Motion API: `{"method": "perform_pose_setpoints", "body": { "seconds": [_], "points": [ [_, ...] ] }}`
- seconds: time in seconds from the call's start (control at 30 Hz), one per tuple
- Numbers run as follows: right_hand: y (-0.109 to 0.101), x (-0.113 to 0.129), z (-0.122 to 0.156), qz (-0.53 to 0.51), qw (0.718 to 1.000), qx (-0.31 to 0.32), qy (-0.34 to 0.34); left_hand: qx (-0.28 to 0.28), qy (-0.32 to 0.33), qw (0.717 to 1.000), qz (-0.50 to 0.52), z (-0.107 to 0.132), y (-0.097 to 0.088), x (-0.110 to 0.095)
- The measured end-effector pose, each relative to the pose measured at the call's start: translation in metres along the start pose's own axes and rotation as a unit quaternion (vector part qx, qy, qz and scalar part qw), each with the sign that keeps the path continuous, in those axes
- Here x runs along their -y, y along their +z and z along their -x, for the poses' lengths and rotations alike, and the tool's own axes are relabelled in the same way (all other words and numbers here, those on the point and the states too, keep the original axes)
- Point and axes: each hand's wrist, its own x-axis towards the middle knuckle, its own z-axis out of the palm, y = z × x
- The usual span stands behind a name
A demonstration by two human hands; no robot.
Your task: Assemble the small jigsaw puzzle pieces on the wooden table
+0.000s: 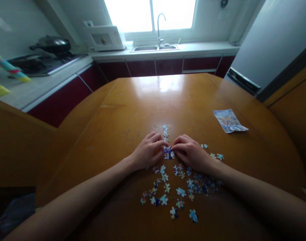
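Observation:
A partly joined jigsaw puzzle (169, 154) lies on the wooden table, with a narrow strip of joined pieces (165, 131) running away from me. From the left, my left hand (150, 149) rests with curled fingers, its fingertips on the puzzle's left edge. My right hand (190, 152) is closed too, its thumb and index finger pinched at a jigsaw piece on the puzzle's upper right; the fingers mostly hide that piece. Loose jigsaw pieces (181, 192) are scattered nearer to me, and a darker cluster of pieces (203, 183) lies below my right wrist.
A creased picture sheet (229, 121) lies on the table (132, 100) at the right. Several loose pieces (220, 156) sit beyond my right forearm. Behind the table are a counter with a sink (145, 49), a microwave (106, 37) and a stove with a pan (54, 44); a fridge (268, 43) stands right.

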Motion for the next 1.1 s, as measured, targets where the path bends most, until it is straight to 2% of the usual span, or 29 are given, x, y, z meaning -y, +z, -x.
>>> {"method": "perform_pose_setpoints", "body": {
  "seconds": [0.27, 0.43, 0.6, 0.77, 1.1],
  "points": [
    [0.0001, 0.0005, -0.0005, -0.008, 1.000, -0.001, 0.003, 0.038, 0.019, 0.999, -0.016, 0.0015, -0.0001, 0.0018],
    [-0.0007, -0.0011, -0.0028, -0.070, 0.995, -0.053, 0.050, 0.039, 0.017, 0.999, -0.024, 0.0029, 0.0024, 0.0021],
    [-0.0017, -0.0022, -0.0015, -0.046, 0.995, -0.077, 0.032, 0.047, 0.001, 0.999, -0.006, 0.0030, 0.0019, 0.0014],
    [-0.0005, -0.0047, 0.0001, -0.004, 0.997, -0.069, 0.025, 0.016, -0.010, 0.999, 0.044, 0.0017, -0.0009, 0.0008],
    [-0.0024, 0.0052, -0.0005, 0.021, 0.999, -0.015, 0.021, 0.013, -0.028, 0.999, 0.040, -0.0011, -0.0029, -0.0027]
  ]
}}
